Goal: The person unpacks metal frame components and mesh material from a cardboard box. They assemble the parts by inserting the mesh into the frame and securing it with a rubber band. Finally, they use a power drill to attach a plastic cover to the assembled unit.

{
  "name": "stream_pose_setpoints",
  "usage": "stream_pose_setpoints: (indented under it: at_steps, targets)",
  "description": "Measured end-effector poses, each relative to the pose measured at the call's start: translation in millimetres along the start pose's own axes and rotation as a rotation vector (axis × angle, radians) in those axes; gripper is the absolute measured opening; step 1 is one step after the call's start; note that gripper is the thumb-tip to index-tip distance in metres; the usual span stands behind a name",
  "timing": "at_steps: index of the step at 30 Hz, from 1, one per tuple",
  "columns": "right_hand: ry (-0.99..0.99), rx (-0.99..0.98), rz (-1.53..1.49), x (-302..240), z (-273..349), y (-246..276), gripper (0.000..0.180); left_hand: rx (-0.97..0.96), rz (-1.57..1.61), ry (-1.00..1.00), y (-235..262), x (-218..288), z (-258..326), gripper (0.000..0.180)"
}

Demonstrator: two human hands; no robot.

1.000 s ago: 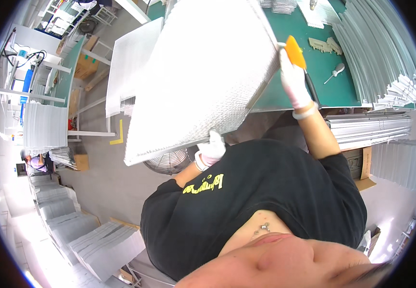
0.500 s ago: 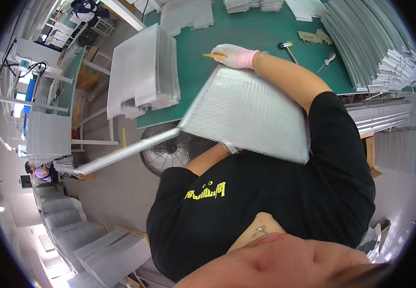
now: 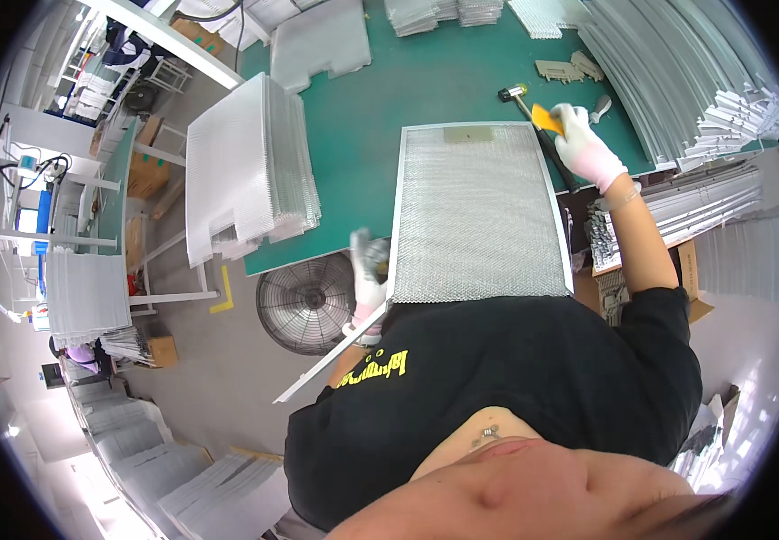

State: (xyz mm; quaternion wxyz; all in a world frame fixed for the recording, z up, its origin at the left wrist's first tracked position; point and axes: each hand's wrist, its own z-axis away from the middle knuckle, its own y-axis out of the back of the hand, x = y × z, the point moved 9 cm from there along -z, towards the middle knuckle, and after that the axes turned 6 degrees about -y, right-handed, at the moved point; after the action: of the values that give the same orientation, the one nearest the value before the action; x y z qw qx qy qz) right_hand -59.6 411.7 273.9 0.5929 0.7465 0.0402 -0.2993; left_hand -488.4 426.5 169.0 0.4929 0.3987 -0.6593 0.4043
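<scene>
A silvery mesh panel [image 3: 479,216] lies before me, with a thin white frame along its far and side edges and its near edge against my torso. A white frame strip [image 3: 331,355] juts out at a slant from its near left corner. My gloved left hand [image 3: 368,270] is beside the panel's left edge, slightly blurred, fingers stretched and apparently holding nothing. Off the panel's far right corner, my gloved right hand [image 3: 580,144] grips a flat orange-yellow scraper [image 3: 547,120]. A mallet [image 3: 517,97] lies close to that hand, its handle partly hidden. A screwdriver [image 3: 600,110] is just beyond.
On the green table [image 3: 380,108] stand a stack of mesh sheets [image 3: 237,171] at left and long white strips [image 3: 677,81] at right. Beige pieces [image 3: 562,70] lie at the back right. A floor fan [image 3: 308,304] stands below the table's left edge.
The panel has gone from raised and tilted to lying square before me. My right hand has moved right with the scraper; my left hand has come into view. The strip has swung nearer my body.
</scene>
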Motion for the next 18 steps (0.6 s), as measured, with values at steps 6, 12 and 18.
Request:
stream_pose_setpoints:
  at_steps: [6,12,18]
  targets:
    - [0.045,-0.104,0.413,-20.6,-10.7,-31.4,0.019,-0.258,-0.539,-0.644,-57.3,90.2,-36.5,0.04]
    - [-0.197,-0.327,0.466,-32.3,-24.3,-69.1,0.02,-0.576,-0.728,-0.662,-81.4,90.6,-40.9,0.018]
    - [-0.188,-0.265,0.473,-50.8,-11.3,-68.3,0.021,-0.562,-0.707,-0.671,-81.8,82.3,-34.2,0.02]
